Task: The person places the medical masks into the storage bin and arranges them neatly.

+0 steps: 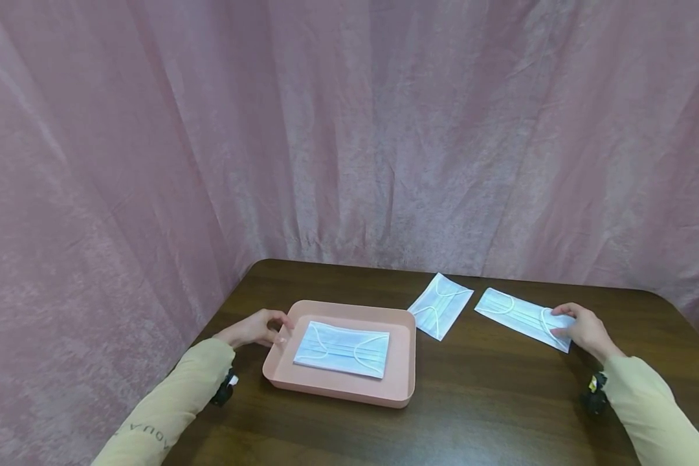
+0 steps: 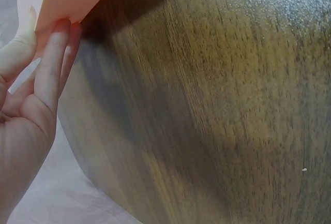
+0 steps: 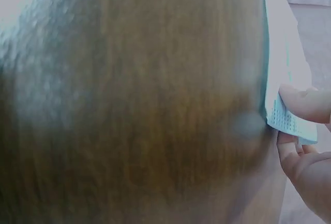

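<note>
A pink tray [image 1: 343,391] stands on the table, left of the middle, with a pale blue face mask [image 1: 342,349] lying flat inside it. My left hand [image 1: 259,328] pinches the tray's left wall; in the left wrist view its thumb is inside the rim and its fingers [image 2: 54,53] lie against the outer side. Over at the right, my right hand [image 1: 585,330] grips the right end of another face mask [image 1: 521,316]. The right wrist view shows the thumb on top of that mask [image 3: 284,63] and fingers beneath its end. Between tray and right hand lies a further face mask [image 1: 441,306], set at a slant.
The dark wooden table [image 1: 477,401] has rounded far corners. A pinkish velvet curtain [image 1: 349,142] hangs right behind its far edge and along the left side. The slanted mask lies close against the tray's right rim.
</note>
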### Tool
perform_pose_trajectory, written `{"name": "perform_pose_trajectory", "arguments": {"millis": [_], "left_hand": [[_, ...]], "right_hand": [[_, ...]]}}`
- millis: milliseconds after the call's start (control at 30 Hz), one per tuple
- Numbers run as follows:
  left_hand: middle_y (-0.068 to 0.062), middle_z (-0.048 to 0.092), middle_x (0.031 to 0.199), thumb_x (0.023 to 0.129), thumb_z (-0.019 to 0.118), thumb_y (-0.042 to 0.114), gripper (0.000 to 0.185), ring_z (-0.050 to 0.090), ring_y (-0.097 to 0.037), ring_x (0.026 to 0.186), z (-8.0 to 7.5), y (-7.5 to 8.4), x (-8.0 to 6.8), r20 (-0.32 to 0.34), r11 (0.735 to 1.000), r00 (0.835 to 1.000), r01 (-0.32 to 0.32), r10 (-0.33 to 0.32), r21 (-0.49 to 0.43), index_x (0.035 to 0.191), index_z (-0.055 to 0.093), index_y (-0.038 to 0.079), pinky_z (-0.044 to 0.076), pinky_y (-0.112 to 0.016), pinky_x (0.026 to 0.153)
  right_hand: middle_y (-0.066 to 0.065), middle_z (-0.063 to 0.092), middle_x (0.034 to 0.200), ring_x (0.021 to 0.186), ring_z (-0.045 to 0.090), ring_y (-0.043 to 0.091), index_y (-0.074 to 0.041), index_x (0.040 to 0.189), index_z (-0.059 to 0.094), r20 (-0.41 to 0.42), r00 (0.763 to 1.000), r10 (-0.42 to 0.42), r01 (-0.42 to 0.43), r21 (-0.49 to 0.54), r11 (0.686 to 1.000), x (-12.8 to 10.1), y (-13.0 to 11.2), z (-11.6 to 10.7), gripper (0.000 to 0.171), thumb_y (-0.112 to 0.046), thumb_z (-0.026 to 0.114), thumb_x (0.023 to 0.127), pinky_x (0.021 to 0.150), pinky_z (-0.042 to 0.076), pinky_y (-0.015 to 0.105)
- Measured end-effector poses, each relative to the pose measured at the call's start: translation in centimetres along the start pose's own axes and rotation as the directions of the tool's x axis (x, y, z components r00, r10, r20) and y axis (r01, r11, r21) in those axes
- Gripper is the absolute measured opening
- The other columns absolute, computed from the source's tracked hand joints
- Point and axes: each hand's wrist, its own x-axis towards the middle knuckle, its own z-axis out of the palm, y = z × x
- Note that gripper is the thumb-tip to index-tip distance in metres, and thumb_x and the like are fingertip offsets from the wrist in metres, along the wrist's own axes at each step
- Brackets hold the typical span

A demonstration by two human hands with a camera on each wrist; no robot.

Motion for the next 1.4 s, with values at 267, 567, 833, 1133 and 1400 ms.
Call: {"name": "perform_pose_trajectory", "arguments": {"millis": [267, 567, 833, 1133, 1400], "left_hand": [[-0.015, 0.05, 0.101, 0.077, 0.065, -0.009, 0.03, 0.055, -0.02, 0.077, 0.0, 0.1, 0.0, -0.002, 1.0, 1.0, 0.007, -0.007, -0.006, 0.105, 0.054, -0.009, 0.05, -0.038, 0.069], [-0.015, 0.051, 0.097, 0.076, 0.064, -0.011, 0.031, 0.054, -0.017, 0.07, 0.0, 0.0, -0.2, -0.004, 1.0, 1.0, -0.015, 0.015, -0.017, 0.104, 0.052, -0.011, 0.05, -0.038, 0.066], [-0.015, 0.051, 0.099, 0.077, 0.064, -0.01, 0.029, 0.055, -0.019, 0.074, 0.2, 0.2, -0.2, -0.007, 1.0, 1.0, -0.008, 0.008, 0.002, 0.104, 0.054, -0.01, 0.05, -0.038, 0.068], [-0.012, 0.051, 0.104, 0.077, 0.067, -0.004, 0.028, 0.055, -0.022, 0.08, 0.3, 0.8, -0.1, -0.033, 0.998, 0.998, 0.05, -0.048, 0.045, 0.103, 0.058, -0.001, 0.048, -0.039, 0.074], [-0.013, 0.05, 0.104, 0.077, 0.066, -0.003, 0.028, 0.054, -0.022, 0.079, 0.3, 0.8, 0.1, -0.012, 0.999, 0.999, 0.035, -0.034, 0.037, 0.103, 0.058, -0.002, 0.048, -0.038, 0.074]], "right_hand": [[0.038, 0.04, 0.116, 0.101, 0.038, 0.047, 0.014, 0.106, 0.053, -0.003, 1.0, 0.0, 0.0, 0.071, 0.997, -0.4, 0.0, -0.4, 0.036, -0.003, 0.067, 0.078, 0.078, 0.032, 0.051], [0.035, 0.047, 0.113, 0.093, 0.044, 0.04, 0.01, 0.106, 0.06, 0.055, 0.998, -0.019, 0.017, 0.051, 0.999, -0.8, -0.7, -0.6, 0.029, -0.008, 0.064, 0.083, 0.071, 0.037, 0.044], [0.025, 0.056, 0.106, 0.08, 0.045, 0.027, 0.002, 0.1, 0.067, -0.073, 0.992, -0.1, 0.1, -0.011, 0.995, -1.1, -1.4, -1.4, 0.02, -0.001, 0.065, 0.08, 0.054, 0.04, 0.032], [0.012, 0.06, 0.105, 0.073, 0.043, 0.02, -0.006, 0.101, 0.068, -0.172, 0.972, -0.16, 0.17, 0.044, 0.984, -0.8, -1.5, -2.9, 0.022, -0.013, 0.069, 0.08, 0.046, 0.034, 0.035], [0.019, 0.058, 0.105, 0.077, 0.045, 0.014, 0.002, 0.106, 0.064, -0.129, 0.963, -0.236, 0.241, 0.024, 0.97, -1.8, -6.0, -2.5, 0.026, -0.012, 0.065, 0.084, 0.054, 0.037, 0.022]]}}
